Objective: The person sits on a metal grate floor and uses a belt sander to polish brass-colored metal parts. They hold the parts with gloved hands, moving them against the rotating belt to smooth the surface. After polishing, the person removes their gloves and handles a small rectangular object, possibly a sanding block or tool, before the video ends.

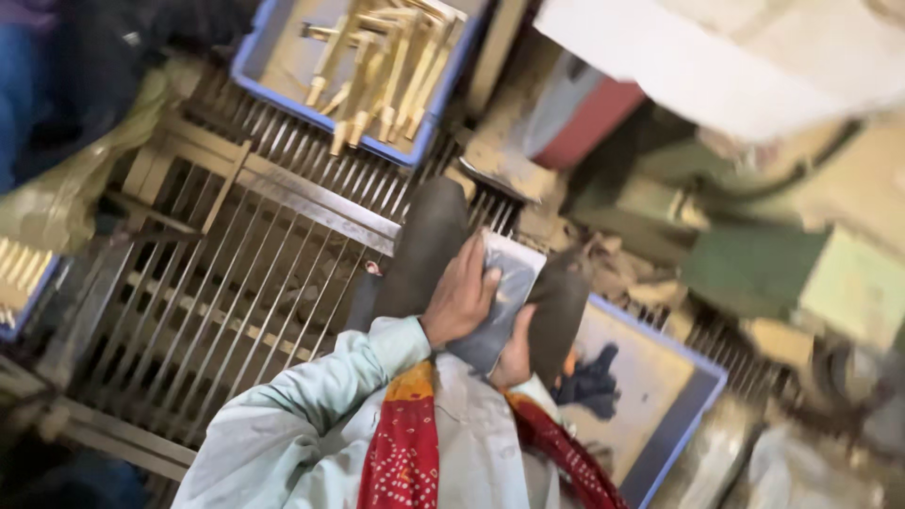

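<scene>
Left hand (459, 300) and right hand (515, 356) both clamp a flat grey metal plate (507, 283) — each grip closed on it — held over the metal grate (236, 273), near the blue tray (693, 405).

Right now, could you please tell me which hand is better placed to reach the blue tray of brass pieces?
Probably the left hand: it lies atop the flat grey piece, nearer the blue tray; the right hand supports it underneath.
</scene>
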